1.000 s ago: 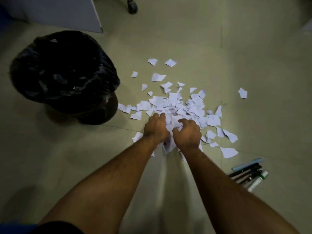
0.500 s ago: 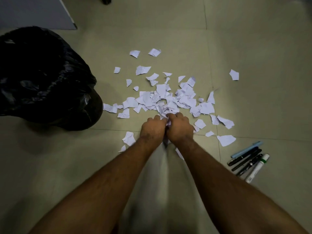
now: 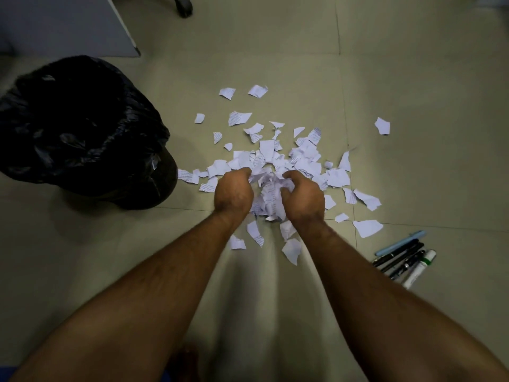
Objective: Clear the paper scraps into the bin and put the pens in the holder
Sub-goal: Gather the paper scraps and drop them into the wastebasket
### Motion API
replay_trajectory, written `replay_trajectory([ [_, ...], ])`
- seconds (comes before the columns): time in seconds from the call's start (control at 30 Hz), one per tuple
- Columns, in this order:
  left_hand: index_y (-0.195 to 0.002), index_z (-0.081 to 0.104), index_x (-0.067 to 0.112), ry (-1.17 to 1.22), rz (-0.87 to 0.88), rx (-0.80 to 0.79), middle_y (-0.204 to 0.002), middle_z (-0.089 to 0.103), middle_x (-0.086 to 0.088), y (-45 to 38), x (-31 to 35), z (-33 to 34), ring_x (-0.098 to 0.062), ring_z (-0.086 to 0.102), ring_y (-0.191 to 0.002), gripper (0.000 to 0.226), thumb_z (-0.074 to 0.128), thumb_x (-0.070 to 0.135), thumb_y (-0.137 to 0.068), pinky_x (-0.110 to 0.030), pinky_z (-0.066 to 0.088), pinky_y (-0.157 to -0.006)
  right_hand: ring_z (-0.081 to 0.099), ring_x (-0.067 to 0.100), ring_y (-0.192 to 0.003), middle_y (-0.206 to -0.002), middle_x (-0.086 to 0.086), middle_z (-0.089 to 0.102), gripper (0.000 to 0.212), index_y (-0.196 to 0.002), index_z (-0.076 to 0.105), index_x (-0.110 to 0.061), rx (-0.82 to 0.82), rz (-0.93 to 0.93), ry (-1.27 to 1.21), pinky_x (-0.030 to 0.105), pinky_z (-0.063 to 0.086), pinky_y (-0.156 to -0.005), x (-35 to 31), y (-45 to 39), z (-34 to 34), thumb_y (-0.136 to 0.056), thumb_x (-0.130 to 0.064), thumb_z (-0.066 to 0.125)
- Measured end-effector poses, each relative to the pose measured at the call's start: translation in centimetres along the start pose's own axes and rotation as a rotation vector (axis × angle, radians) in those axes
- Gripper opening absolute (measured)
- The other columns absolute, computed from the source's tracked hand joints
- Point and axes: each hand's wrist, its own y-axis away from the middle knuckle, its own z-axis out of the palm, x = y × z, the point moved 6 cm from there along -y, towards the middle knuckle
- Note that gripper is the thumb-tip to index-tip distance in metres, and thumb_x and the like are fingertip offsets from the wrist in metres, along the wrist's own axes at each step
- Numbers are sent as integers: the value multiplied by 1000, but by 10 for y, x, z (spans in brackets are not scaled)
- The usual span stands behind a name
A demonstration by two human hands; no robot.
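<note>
White torn paper scraps (image 3: pixel 275 150) lie scattered over the tiled floor. My left hand (image 3: pixel 232 193) and my right hand (image 3: pixel 303 198) are cupped round a bunched heap of scraps (image 3: pixel 271 194), fingers curled into it from both sides. A bin lined with a black bag (image 3: pixel 80 133) stands on the left, about a hand's width from the nearest scraps. Several pens (image 3: pixel 400 256) lie together on the floor at the right, beside my right forearm. No pen holder is in view.
A grey panel (image 3: pixel 63 23) stands at the top left. A chair castor (image 3: pixel 184 6) sits at the top edge. Loose scraps (image 3: pixel 381 126) lie far right and behind the pile. A white tube with a green band (image 3: pixel 420 268) lies among the pens.
My hands pressed together on the pile, then spread slightly, now holding a thicker bunch of scraps between them. A few scraps have dropped near my wrists. The view shifted slightly.
</note>
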Motion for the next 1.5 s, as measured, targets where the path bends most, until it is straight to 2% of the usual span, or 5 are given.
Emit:
replay_trajectory([
  [0.43, -75, 51, 2, 289, -135, 263, -70, 57, -9, -4, -9, -212, -29, 48, -64, 4, 47, 1, -75, -33, 41, -55, 66, 22, -83, -90, 0, 74, 15, -98, 73, -23, 47, -132, -285, 26, 48, -68, -185, -19, -85, -88, -27, 62],
  [0.83, -83, 64, 10, 370, -440, 515, -80, 66, -1, -20, -173, -323, -24, 62, -72, 33, 52, 39, -93, -25, 44, -64, 62, 23, -80, -83, -1, 67, 13, -94, 70, -18, -173, -370, -344, 23, 38, -66, -393, -6, 7, -86, -21, 61],
  [1.07, -101, 70, 14, 185, -455, 281, -103, 70, -11, -31, -191, -288, -34, 64, -95, 41, 51, 50, -95, -30, 46, -74, 65, 29, -110, -119, 4, 70, 32, -122, 68, -27, -318, -469, 91, 32, 51, -86, -406, -4, 54, -90, -26, 61],
  [1.23, -106, 69, 19, 166, -425, 266, -105, 71, -6, -27, -173, -290, -26, 64, -89, 25, 62, 8, -85, -29, 49, -69, 66, 27, -107, -117, 2, 72, 39, -120, 69, -29, -296, -367, -12, 32, 52, -86, -393, -12, 38, -86, -15, 60],
  [1.5, -96, 74, 24, 294, -316, 323, -99, 73, -1, -18, -116, -278, -24, 68, -90, 25, 56, 12, -84, -31, 56, -73, 69, 22, -87, -93, -3, 75, 21, -98, 74, -25, -135, -204, -280, 26, 51, -74, -343, -20, 2, -87, -23, 57],
])
